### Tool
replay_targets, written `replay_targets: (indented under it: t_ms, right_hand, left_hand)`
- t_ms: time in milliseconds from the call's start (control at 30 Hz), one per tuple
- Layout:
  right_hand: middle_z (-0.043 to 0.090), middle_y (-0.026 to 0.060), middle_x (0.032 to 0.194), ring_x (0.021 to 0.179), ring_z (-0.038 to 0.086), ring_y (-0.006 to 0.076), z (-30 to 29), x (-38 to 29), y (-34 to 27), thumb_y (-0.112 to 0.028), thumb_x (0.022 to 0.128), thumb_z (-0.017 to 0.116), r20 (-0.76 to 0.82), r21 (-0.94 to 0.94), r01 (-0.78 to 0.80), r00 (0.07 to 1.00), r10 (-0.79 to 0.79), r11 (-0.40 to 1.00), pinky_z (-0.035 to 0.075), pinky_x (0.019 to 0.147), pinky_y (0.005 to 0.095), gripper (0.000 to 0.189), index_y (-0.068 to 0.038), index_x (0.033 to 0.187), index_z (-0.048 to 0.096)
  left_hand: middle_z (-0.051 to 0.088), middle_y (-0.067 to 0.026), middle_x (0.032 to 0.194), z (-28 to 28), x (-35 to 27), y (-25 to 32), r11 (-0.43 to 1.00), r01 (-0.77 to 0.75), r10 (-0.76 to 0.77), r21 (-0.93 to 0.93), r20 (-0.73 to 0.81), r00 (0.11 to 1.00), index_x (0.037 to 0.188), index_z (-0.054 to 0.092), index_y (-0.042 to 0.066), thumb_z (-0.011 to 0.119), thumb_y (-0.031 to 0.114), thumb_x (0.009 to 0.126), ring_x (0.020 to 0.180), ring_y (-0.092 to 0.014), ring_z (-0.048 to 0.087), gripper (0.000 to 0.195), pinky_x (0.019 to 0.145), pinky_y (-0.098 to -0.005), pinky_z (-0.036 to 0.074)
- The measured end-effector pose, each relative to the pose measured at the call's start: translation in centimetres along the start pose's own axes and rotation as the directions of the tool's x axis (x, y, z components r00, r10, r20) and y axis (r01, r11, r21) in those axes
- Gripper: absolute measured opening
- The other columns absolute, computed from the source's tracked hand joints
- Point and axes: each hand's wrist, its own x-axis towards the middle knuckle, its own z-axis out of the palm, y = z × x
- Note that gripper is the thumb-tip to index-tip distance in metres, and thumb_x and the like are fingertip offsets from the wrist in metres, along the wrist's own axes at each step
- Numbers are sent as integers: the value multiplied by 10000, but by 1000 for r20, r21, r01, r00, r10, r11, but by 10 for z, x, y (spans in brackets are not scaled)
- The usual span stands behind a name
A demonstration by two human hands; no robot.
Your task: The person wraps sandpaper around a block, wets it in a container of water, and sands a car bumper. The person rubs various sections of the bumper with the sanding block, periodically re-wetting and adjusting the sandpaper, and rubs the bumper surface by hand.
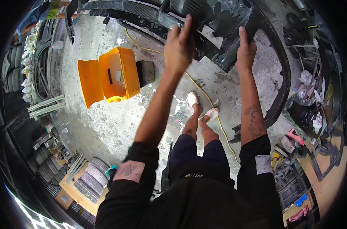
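Observation:
A large black vehicle body part (pixel 229 54), which looks like a bumper with carbon-fibre weave, spans the top of the view. Its long curved arm (pixel 285 74) sweeps down on the right. My right hand (pixel 246 51) grips an edge of it, thumb on the near face and fingers hidden behind. Over the part's middle is my left hand (pixel 178 47), slightly blurred. One of its fingers points up and the others are bent; whether it holds the part cannot be made out. Dull, scuffed patches mark the black surface.
A yellow plastic bin (pixel 116 75) lies on the concrete floor (pixel 104 126), a flat piece inside. A yellow cord (pixel 200 88) runs by my feet. Tape rolls (pixel 90 180) sit lower left. Cluttered shelving (pixel 293 177) stands at right. Another person's arm (pixel 65 15) shows upper left.

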Motion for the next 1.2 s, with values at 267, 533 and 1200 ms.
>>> replay_targets:
  t_ms: [267, 533, 1200]
  right_hand:
    - [717, 106, 1107, 948, 645, 183, 1, 20, -4, -454, 945, 758, 10, 62, -11, 1000, 10, 998, 510, 829, 312, 595, 100, 1155, 704]
    - [738, 137, 1092, 928, 661, 200, 15, 19, 0, -475, 919, 778, 14, 91, -42, 999, 40, 995, 516, 838, 347, 635, 121, 1125, 704]
    - [753, 139, 1066, 925, 668, 208, 10, 11, 12, -462, 934, 767, 6, 74, 37, 999, -38, 997, 515, 849, 343, 596, 107, 1108, 721]
  left_hand:
    - [610, -163, 1094, 31, -55, 49, 988, -10, 21, -155, 72, 997, 1551, 524, 210, 693, 10, 835, 965, -373, 589, 763, 808, -452, 564]
    - [628, -187, 1085, 41, 42, 6, 996, -72, 62, -56, -157, 986, 1442, 601, 225, 643, 42, 898, 943, -402, 626, 576, 767, -493, 556]
    - [620, -193, 1141, 49, 45, 22, 980, -199, 191, -23, -195, 962, 1445, 578, 185, 666, 56, 884, 954, -409, 653, 583, 779, -488, 565]
